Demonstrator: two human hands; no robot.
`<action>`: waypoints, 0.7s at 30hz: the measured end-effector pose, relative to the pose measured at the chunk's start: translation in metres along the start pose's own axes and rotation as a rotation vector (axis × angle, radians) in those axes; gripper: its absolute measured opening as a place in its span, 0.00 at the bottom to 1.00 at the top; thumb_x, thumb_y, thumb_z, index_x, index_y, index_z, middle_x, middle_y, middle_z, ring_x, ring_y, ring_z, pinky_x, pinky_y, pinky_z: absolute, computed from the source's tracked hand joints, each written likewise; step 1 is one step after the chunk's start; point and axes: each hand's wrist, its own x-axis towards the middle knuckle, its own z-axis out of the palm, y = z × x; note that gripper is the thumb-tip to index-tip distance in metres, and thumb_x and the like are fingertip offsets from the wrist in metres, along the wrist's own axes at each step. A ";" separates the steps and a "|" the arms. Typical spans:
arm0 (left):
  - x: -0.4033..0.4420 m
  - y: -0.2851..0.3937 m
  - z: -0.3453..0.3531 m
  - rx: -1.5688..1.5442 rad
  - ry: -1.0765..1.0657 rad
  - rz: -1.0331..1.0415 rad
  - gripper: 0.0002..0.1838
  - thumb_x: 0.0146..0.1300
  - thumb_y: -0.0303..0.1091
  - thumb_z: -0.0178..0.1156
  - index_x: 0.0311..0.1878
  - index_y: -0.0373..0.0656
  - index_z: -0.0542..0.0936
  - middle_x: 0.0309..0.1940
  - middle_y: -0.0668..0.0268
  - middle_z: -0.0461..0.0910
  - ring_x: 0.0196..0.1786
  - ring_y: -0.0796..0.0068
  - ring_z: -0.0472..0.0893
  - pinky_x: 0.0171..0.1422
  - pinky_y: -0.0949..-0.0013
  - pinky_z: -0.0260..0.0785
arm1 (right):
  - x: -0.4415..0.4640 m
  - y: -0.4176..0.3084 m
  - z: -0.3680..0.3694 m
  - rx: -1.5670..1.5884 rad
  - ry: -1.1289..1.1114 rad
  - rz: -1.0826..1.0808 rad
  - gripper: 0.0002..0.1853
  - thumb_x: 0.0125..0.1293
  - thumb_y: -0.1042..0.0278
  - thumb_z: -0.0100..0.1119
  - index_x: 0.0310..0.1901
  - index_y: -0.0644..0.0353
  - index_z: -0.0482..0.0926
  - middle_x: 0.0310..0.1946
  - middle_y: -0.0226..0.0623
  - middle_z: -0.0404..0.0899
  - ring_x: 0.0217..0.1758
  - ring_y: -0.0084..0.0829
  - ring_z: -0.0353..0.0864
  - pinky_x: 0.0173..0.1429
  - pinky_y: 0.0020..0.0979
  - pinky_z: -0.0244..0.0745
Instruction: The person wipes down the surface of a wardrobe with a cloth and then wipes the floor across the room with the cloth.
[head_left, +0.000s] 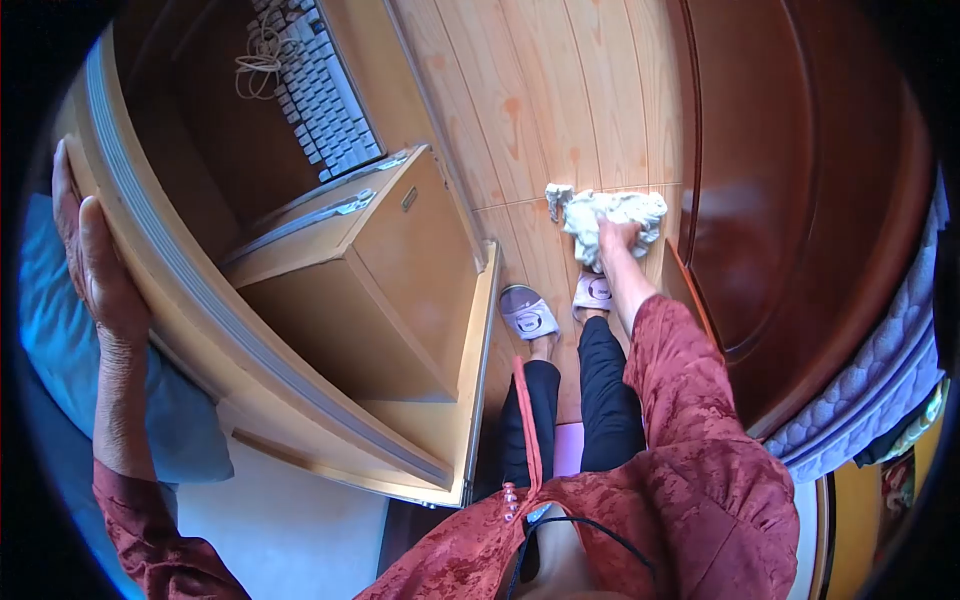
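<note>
A person's right hand clutches a white cloth over the wood-grained floor while the left hand, fingers outstretched, rests against the desk.

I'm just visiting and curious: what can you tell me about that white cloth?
The cloth is white with faint greyish shading, soft-looking and crumpled into loose folds, with a small bunched end sticking out on the picture's left. The right hand holds it near the slippers, over the wood-look floor. Whether it touches the floor, I cannot tell.
</note>
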 end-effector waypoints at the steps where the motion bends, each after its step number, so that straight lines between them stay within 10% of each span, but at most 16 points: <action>1: 0.001 0.001 0.000 0.010 0.003 0.016 0.37 0.67 0.62 0.35 0.72 0.48 0.58 0.70 0.54 0.58 0.70 0.58 0.63 0.71 0.55 0.59 | 0.020 -0.004 0.021 0.045 -0.043 -0.034 0.43 0.44 0.62 0.76 0.57 0.67 0.59 0.54 0.60 0.71 0.62 0.49 0.71 0.66 0.38 0.66; 4: 0.003 -0.004 -0.001 0.023 0.026 0.076 0.35 0.68 0.59 0.35 0.71 0.46 0.60 0.70 0.54 0.58 0.71 0.58 0.61 0.74 0.56 0.54 | 0.016 -0.077 0.078 0.260 -0.079 -0.230 0.49 0.44 0.68 0.74 0.64 0.71 0.53 0.62 0.54 0.64 0.64 0.44 0.66 0.68 0.37 0.62; 12: 0.001 -0.009 -0.002 -0.079 -0.023 -0.006 0.31 0.71 0.54 0.37 0.69 0.43 0.64 0.64 0.55 0.66 0.63 0.64 0.70 0.69 0.64 0.60 | -0.055 -0.285 0.085 0.956 -0.493 -0.780 0.16 0.61 0.64 0.61 0.48 0.59 0.73 0.42 0.30 0.77 0.39 0.23 0.76 0.42 0.31 0.75; 13: 0.000 -0.013 -0.004 -0.072 -0.033 -0.018 0.31 0.71 0.54 0.38 0.68 0.43 0.64 0.63 0.55 0.67 0.63 0.65 0.70 0.68 0.64 0.61 | -0.072 -0.282 0.072 1.150 -0.502 -0.794 0.13 0.63 0.58 0.56 0.40 0.59 0.78 0.33 0.32 0.80 0.33 0.26 0.78 0.40 0.35 0.76; 17: 0.001 -0.013 -0.002 -0.022 0.031 0.041 0.32 0.70 0.56 0.39 0.68 0.43 0.65 0.62 0.55 0.68 0.62 0.64 0.71 0.68 0.64 0.62 | -0.100 -0.178 0.002 1.046 -0.847 -0.462 0.24 0.61 0.74 0.61 0.58 0.63 0.65 0.52 0.38 0.74 0.55 0.30 0.74 0.60 0.33 0.71; 21: 0.001 -0.017 -0.002 0.027 0.043 0.048 0.33 0.69 0.59 0.38 0.68 0.47 0.65 0.61 0.55 0.68 0.60 0.66 0.73 0.65 0.61 0.67 | -0.086 -0.032 0.013 1.131 -0.807 -0.063 0.25 0.64 0.75 0.57 0.61 0.59 0.62 0.57 0.37 0.70 0.59 0.36 0.73 0.59 0.46 0.73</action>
